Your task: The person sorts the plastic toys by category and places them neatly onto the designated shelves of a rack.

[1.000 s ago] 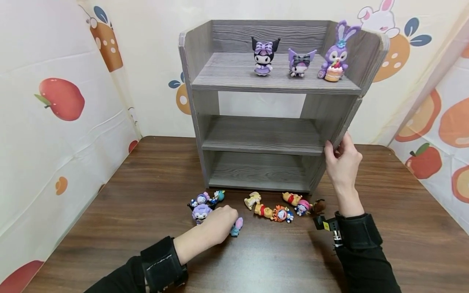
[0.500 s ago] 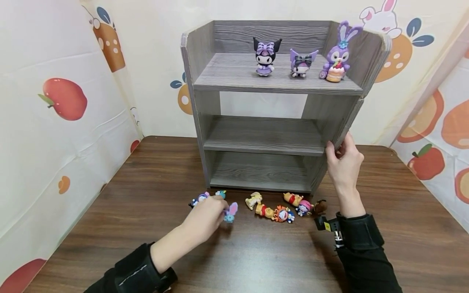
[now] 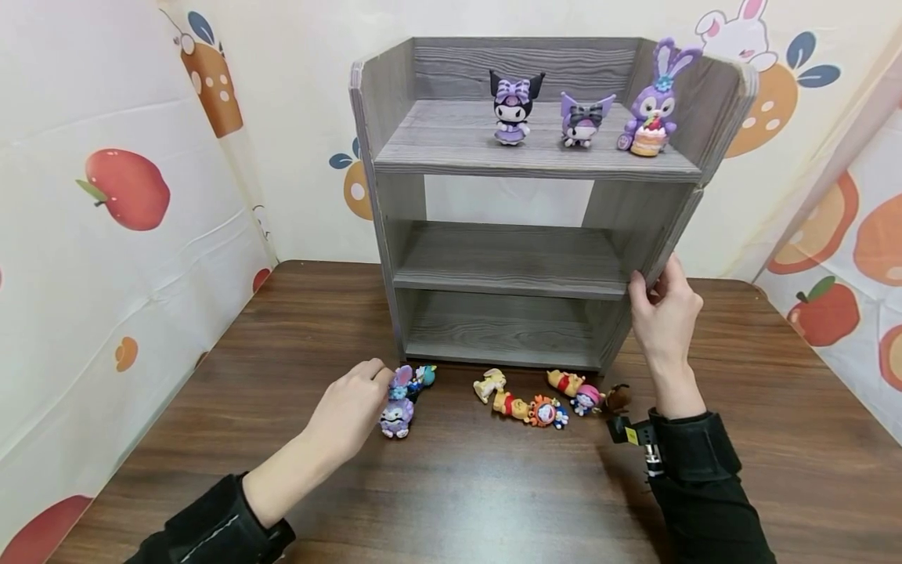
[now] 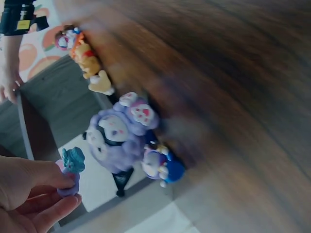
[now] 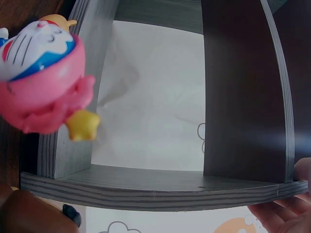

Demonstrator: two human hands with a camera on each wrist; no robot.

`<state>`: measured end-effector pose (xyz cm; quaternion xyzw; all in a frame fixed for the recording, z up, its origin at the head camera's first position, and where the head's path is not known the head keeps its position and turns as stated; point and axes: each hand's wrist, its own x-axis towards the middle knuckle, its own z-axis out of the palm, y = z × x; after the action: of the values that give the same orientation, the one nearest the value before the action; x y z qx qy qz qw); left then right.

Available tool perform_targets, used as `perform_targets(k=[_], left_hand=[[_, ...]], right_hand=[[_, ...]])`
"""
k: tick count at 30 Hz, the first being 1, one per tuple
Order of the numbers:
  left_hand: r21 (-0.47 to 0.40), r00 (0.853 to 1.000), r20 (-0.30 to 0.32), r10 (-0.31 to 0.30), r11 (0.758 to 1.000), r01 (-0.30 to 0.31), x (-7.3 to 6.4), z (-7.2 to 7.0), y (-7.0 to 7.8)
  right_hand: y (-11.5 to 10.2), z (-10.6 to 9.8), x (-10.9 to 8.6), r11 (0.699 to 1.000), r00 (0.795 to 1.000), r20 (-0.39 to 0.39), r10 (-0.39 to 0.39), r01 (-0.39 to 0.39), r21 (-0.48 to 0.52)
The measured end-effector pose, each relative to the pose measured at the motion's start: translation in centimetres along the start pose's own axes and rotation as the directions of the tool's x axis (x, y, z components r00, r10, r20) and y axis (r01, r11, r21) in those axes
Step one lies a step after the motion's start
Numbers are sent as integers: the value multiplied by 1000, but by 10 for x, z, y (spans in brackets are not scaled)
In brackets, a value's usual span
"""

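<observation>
In the head view, my left hand (image 3: 350, 407) pinches a small rabbit figurine (image 3: 401, 377) between thumb and fingers. The left wrist view shows its teal flower (image 4: 74, 159) and lilac body. Right behind it in the head view is a round lilac figurine with a black-and-white face (image 4: 114, 141), on the table; a small blue-and-purple figurine (image 4: 160, 165) lies against it. My right hand (image 3: 665, 317) grips the right side panel of the grey wooden shelf (image 3: 507, 286), thumb on the front edge and fingers behind.
Three purple figurines stand on the top board: a black-eared one (image 3: 511, 110), a bat-eared one (image 3: 585, 120) and a tall rabbit (image 3: 650, 110). In front of the shelf lie a cream figurine (image 3: 489, 384), yellow bears (image 3: 510, 405), a pink-hooded figurine (image 3: 586, 399) and a brown one (image 3: 617, 398).
My left hand has lifted the rabbit figurine from the table and carried it left, to the lilac figurines. My right hand keeps its grip on the shelf's side.
</observation>
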<state>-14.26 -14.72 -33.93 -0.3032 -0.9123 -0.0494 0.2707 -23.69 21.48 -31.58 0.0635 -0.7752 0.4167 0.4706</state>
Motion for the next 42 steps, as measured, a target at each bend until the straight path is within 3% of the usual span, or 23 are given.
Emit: perform_targets(k=[12,23,29,37,42], left_hand=[[34,1000,25,-12,999,11,-8,6,-6],[110,1000,3,29,994,-29,-13,12,-2],[177,995,-36,96,980,-88,-12,19,2],[308,973,-102,206,937,-166,-8,24,5],[317,969,-74,237,927,-203,-8,24,6]], right_hand=[[1,0,0,1000,1000,-1,1,-1,-6],[2,1,1,1000,1000,-2,17,-17,-16],[3,2,1,1000,1000,-5,19,-19,-12],[2,2,1,1000,1000,-8,13,-13,0],[2,1,1,1000,1000,-4,18,-18,-10]])
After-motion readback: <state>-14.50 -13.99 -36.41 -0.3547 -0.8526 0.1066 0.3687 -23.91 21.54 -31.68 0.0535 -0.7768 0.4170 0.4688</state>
